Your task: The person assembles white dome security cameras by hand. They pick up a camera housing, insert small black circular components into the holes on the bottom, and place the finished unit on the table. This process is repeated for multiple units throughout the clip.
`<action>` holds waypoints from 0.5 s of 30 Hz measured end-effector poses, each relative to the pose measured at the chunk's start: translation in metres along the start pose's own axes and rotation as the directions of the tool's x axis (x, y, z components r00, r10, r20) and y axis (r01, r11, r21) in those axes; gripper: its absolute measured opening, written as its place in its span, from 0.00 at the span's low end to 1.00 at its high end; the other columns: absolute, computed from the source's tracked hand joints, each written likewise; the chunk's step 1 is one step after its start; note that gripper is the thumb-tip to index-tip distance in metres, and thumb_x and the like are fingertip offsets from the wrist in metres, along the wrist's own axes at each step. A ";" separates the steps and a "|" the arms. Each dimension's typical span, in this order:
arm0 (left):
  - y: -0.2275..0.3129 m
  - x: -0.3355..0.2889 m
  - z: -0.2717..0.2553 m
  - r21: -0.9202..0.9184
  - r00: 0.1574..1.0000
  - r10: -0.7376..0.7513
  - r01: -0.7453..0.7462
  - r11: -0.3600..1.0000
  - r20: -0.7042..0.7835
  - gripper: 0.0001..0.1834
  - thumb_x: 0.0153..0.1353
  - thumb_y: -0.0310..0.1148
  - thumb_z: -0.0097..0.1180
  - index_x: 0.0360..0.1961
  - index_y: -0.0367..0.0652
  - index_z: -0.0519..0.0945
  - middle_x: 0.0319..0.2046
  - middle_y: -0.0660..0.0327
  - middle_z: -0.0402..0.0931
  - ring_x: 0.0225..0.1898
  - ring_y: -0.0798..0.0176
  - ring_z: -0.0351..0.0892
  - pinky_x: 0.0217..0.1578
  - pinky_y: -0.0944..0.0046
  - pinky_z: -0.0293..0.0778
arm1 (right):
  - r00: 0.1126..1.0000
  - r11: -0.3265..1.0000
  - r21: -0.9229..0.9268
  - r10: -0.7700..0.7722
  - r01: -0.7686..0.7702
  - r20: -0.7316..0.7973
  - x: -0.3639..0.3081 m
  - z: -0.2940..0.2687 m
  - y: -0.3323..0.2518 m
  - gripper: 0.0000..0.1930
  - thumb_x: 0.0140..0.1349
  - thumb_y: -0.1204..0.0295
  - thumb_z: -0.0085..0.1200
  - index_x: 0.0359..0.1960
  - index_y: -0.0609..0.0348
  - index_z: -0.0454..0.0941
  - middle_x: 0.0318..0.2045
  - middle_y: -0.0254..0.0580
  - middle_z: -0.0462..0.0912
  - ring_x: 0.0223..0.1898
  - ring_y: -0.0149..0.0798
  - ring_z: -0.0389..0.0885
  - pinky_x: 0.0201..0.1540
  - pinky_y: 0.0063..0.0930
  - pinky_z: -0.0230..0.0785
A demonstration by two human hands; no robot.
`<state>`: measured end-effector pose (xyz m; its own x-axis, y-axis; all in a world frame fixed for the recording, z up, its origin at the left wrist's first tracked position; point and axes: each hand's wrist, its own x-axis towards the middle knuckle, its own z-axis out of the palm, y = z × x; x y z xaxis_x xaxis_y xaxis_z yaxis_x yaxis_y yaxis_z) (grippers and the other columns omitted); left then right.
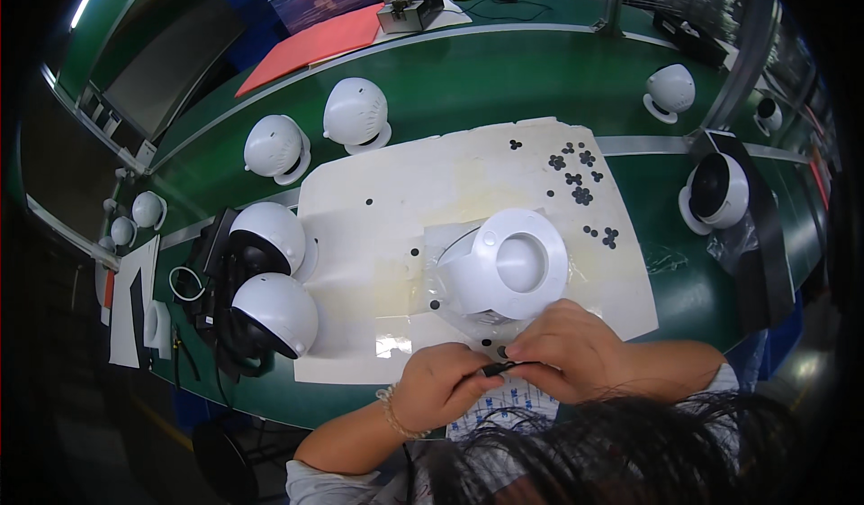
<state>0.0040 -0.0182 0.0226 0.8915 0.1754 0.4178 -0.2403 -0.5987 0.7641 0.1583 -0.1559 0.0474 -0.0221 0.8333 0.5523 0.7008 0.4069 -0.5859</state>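
Note:
Close to the table's front edge, my left hand is closed on a slim black piece, whose exact kind I cannot make out. My right hand pinches the other end of it, so both hands meet there. Just beyond my fingers lies a white round-bodied device on its side, its ring-shaped base facing up. Clear film is under it. Small black round pads are scattered on the white sheet near the device. Beneath my hands is a sheet with blue print, partly hidden by hair.
White ball-shaped devices stand around: two at left by black cables, two behind, others at right. Clusters of black pads lie at the white sheet's far right. A metal rail crosses behind; a grey metal box stands beyond it.

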 end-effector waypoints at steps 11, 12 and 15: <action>-0.003 0.002 0.003 0.040 0.975 0.197 -0.193 0.980 -0.107 0.06 0.47 0.26 0.59 0.25 0.37 0.74 0.16 0.58 0.69 0.15 0.56 0.68 0.16 0.63 0.64 | 0.972 0.958 -0.162 -0.235 0.235 0.021 -0.004 0.000 0.003 0.15 0.49 0.74 0.56 0.41 0.52 0.74 0.36 0.35 0.77 0.38 0.39 0.75 0.37 0.29 0.64; -0.004 0.001 0.003 0.044 0.979 0.180 -0.177 0.983 -0.091 0.06 0.47 0.26 0.59 0.25 0.37 0.74 0.16 0.58 0.69 0.16 0.56 0.68 0.17 0.63 0.64 | 0.949 0.924 -0.219 -0.314 0.313 0.033 -0.008 -0.001 0.003 0.15 0.49 0.74 0.55 0.41 0.52 0.74 0.36 0.34 0.77 0.39 0.38 0.75 0.37 0.28 0.64; -0.003 -0.001 0.001 0.045 0.991 0.117 -0.115 0.992 -0.058 0.06 0.48 0.25 0.59 0.25 0.37 0.74 0.16 0.58 0.69 0.17 0.56 0.69 0.18 0.62 0.65 | 0.939 0.932 -0.112 -0.338 0.343 0.061 -0.008 -0.005 0.007 0.16 0.50 0.72 0.54 0.43 0.51 0.74 0.37 0.34 0.76 0.40 0.37 0.74 0.37 0.28 0.64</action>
<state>0.0043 -0.0172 0.0191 0.8335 0.1486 0.5321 -0.3237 -0.6492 0.6883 0.1667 -0.1616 0.0423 -0.3014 0.6676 0.6808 0.7260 0.6235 -0.2900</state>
